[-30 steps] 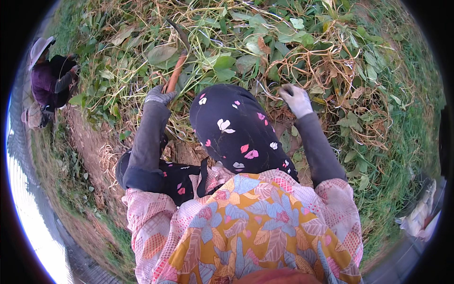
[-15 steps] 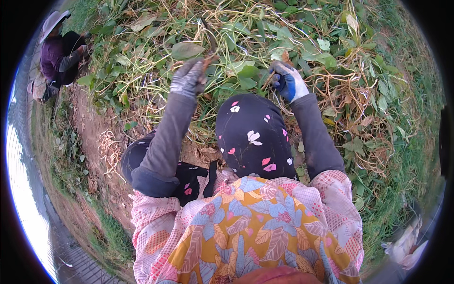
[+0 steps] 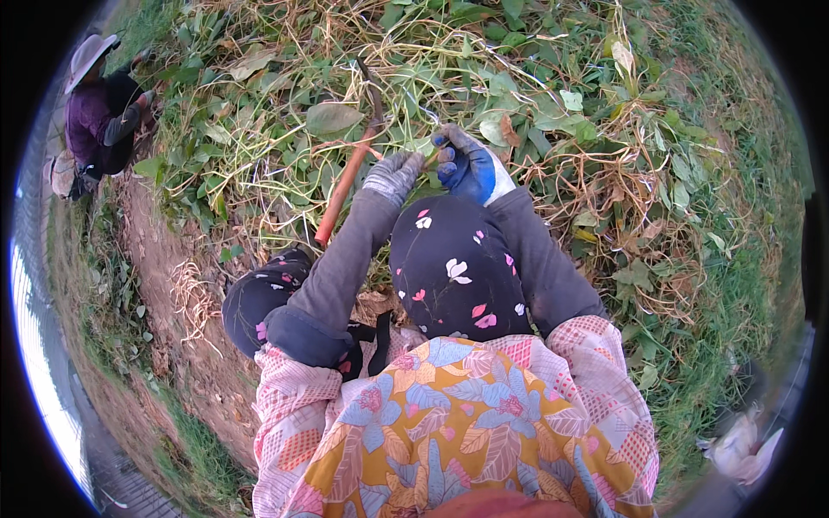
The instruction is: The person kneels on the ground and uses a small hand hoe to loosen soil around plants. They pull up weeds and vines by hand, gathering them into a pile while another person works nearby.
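Observation:
My left hand [image 3: 395, 174], in a dirty grey glove, is closed on a thin plant stem [image 3: 432, 161] above my dark floral-covered knee [image 3: 449, 268]. Just beside it, my right hand [image 3: 462, 164], in a grey and blue glove, has its fingers curled around the same stem; the far end of it is hidden. Left of my left hand, a tool [image 3: 341, 194] with an orange handle and a dark curved blade lies on the tangled green and dry vines [image 3: 268, 147], out of my grip.
Another person [image 3: 99, 125] in a purple top and pale hat crouches at the upper left. Bare soil [image 3: 160, 242] and grass run along the left. More grass [image 3: 734, 259] edges the right, with a pale crumpled item [image 3: 738, 445] at lower right.
My left hand has let go of the orange-handled tool and moved right. My right hand has moved left, so both now meet at a stem.

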